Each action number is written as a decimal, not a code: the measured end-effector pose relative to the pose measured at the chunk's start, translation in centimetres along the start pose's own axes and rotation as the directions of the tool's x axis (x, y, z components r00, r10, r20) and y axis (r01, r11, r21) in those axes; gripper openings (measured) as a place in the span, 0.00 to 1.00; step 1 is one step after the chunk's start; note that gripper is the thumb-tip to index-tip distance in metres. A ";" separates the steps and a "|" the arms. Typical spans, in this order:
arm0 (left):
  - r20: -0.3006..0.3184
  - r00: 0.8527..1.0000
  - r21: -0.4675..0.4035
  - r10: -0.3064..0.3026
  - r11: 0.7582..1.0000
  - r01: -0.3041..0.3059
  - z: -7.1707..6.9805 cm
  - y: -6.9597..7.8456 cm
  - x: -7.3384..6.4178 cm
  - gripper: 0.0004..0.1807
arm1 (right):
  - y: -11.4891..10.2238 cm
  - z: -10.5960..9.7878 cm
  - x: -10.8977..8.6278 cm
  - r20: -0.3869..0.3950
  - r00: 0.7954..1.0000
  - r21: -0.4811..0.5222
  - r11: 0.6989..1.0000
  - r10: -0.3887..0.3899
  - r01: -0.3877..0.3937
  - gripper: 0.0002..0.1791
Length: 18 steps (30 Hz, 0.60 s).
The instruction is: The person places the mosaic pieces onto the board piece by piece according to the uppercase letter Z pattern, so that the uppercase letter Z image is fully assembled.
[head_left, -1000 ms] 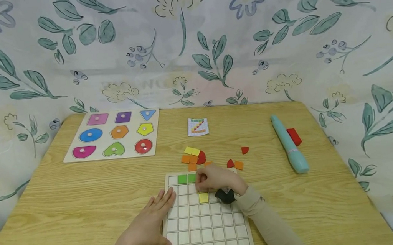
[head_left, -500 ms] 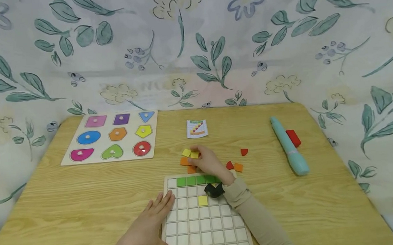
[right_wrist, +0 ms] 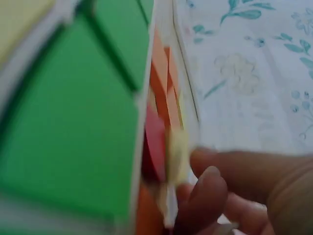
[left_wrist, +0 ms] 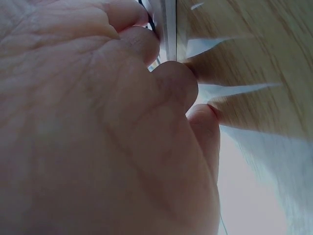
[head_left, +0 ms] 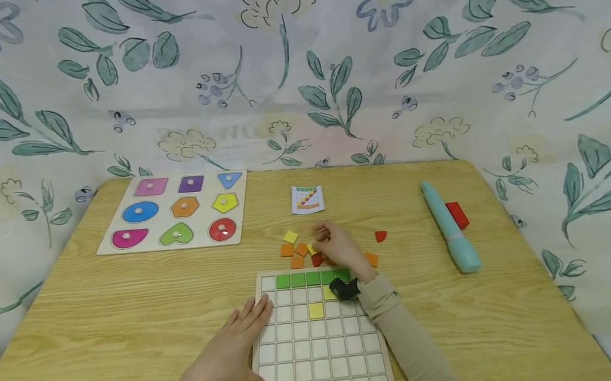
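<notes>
My left hand [head_left: 231,353] rests with spread fingers along the left edge of a wooden grid board [head_left: 296,349]. Its palm and fingers fill much of the left wrist view. A row of green square tiles [head_left: 298,280] lies along the board's far edge, and two yellow tiles [head_left: 316,310] sit in cells below it. Beyond the board, my right hand [head_left: 341,250] hovers over loose pieces, thumb and forefinger apart. Its fingertips are right at a loose yellow tile [right_wrist: 177,156], blurred in the right wrist view. A red piece [head_left: 317,260] lies beside that tile, partly covered.
Several orange tiles [head_left: 287,250] and another yellow tile [head_left: 290,237] lie beyond the board. A small pattern card [head_left: 307,199] is farther back. At the left stands a knobbed shape puzzle [head_left: 208,225]; at the right lie a teal stick-like object [head_left: 451,230] and a red block [head_left: 458,215].
My right hand has gone from the green row to the loose pieces, then slightly right. One loose yellow tile has shifted right and nearer the board; red pieces moved too. My left hand stays.
</notes>
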<state>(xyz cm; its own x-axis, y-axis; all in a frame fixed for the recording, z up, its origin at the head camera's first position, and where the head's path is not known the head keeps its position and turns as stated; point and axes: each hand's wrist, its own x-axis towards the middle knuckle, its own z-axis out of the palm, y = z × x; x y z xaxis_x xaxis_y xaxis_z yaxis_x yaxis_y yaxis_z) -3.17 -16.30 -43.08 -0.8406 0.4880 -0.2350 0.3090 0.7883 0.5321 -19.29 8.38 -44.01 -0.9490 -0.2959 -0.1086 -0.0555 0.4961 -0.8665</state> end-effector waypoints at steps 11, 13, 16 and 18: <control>-0.007 1.000 0.005 0.002 1.000 -0.002 -0.1 0.0 -0.1 0.74 | 0.5 -1.1 -0.2 0.119 0.986 -0.325 0.934 -0.119 0.152 0.19; -0.007 1.000 0.007 0.004 1.000 -0.004 -0.1 0.0 0.0 0.74 | 0.4 -1.1 -0.2 0.117 0.988 -0.332 0.934 -0.102 0.135 0.16; -0.005 1.000 0.007 0.003 1.000 -0.003 -0.1 0.1 0.0 0.74 | 0.5 -1.1 -0.3 0.100 0.992 -0.306 0.946 -0.078 0.106 0.12; -0.005 1.000 0.006 0.002 1.000 -0.002 0.0 0.2 0.0 0.74 | 0.6 -1.1 -0.3 0.087 0.994 -0.278 0.956 -0.073 0.095 0.09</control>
<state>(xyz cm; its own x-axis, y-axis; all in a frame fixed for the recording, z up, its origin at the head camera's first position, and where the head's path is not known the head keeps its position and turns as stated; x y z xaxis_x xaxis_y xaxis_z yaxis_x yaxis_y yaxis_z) -3.14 -16.18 -42.96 -0.8421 0.4880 -0.2295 0.3136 0.7894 0.5278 -19.42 9.69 -43.94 -0.9118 -0.4013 -0.0870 -0.2294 0.6734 -0.7028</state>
